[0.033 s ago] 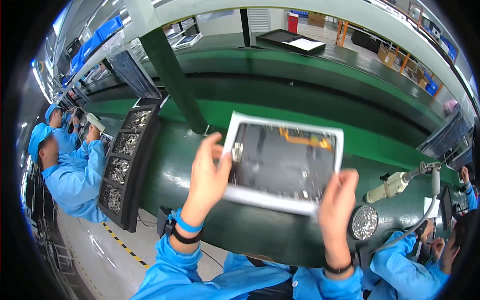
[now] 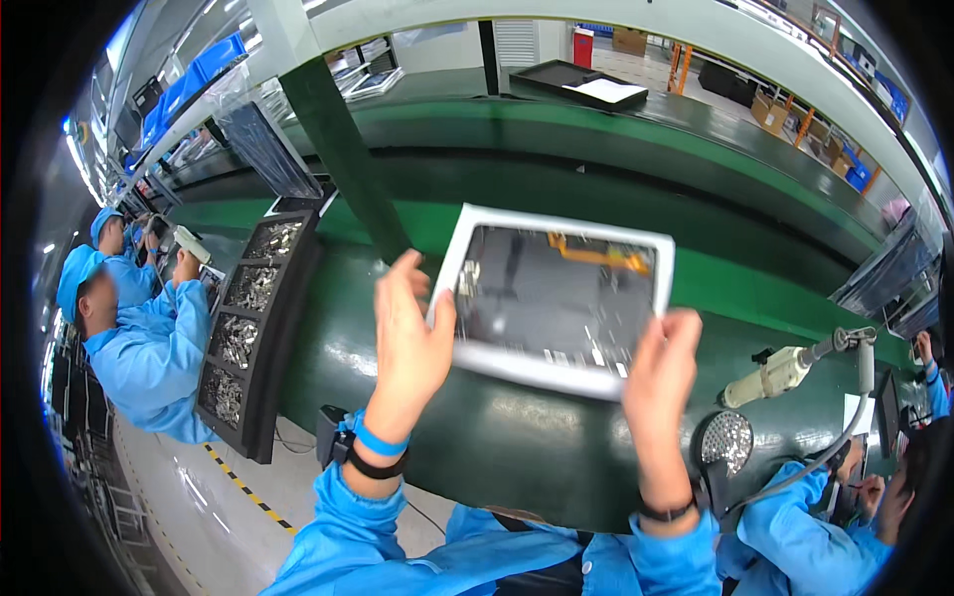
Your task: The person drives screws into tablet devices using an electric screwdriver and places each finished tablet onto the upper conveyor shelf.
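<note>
A tablet-like panel point(image 2: 556, 298) with a white frame, dark inside and an orange ribbon cable lies tilted before me over the green bench. Small silvery pieces show along its left and near edges, blurred by motion. At its left edge is my left hand point(image 2: 412, 338), open, fingers stretched out and apart, the thumb by the frame. My right hand point(image 2: 661, 372) has its thumb and bent fingers closed at the panel's near right corner, its grip partly hidden. Whether the panel rests on the bench cannot be told.
A black tray point(image 2: 260, 338) of small metal parts, in several compartments, stands left. To the right are a pale electric screwdriver point(image 2: 770, 377) on a hose and a round dish point(image 2: 725, 442) of shiny pieces. A green post point(image 2: 343, 154) rises ahead. Co-workers in blue sit both sides.
The panel has shifted slightly away from me and a little left. My left fingers have come off its edge and spread, while my right hand has moved along slightly up and left.
</note>
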`<state>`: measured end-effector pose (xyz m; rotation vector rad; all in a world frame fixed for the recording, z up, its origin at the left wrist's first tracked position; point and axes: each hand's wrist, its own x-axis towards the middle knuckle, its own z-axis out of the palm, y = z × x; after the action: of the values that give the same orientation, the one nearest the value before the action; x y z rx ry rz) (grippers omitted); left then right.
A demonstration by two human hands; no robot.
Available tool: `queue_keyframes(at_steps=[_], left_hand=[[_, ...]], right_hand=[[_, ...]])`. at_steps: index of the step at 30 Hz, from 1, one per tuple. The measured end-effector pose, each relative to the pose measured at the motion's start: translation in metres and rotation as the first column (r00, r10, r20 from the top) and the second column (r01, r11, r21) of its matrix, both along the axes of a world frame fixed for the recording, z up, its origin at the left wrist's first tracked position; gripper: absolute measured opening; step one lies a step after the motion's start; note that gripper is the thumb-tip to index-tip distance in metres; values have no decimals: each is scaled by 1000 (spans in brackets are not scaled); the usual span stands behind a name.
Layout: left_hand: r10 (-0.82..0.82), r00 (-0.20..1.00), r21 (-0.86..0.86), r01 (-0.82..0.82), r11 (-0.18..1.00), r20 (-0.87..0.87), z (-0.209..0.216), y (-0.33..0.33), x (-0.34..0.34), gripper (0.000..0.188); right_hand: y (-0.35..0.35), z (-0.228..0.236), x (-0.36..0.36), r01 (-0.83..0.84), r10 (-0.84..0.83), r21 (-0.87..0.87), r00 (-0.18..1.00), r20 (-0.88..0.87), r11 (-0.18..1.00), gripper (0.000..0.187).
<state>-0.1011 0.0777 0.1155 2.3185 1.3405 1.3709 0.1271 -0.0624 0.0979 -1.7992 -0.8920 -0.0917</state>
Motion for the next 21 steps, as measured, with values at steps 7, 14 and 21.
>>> queue_keyframes(at_steps=[7,14,21], left_hand=[[-291,936,-117,318,941,197,-57,2,52,46],[-400,883,-333,464,821,245,-121,-4,64,31],[-439,738,-603,673,428,512,-113,-29,55,28]], right_hand=[[202,-53,24,73,-73,-2,994,-80,997,18],[193,-39,-21,224,-124,-392,956,265,892,35],[85,-33,-137,-233,343,-343,888,306,910,21]])
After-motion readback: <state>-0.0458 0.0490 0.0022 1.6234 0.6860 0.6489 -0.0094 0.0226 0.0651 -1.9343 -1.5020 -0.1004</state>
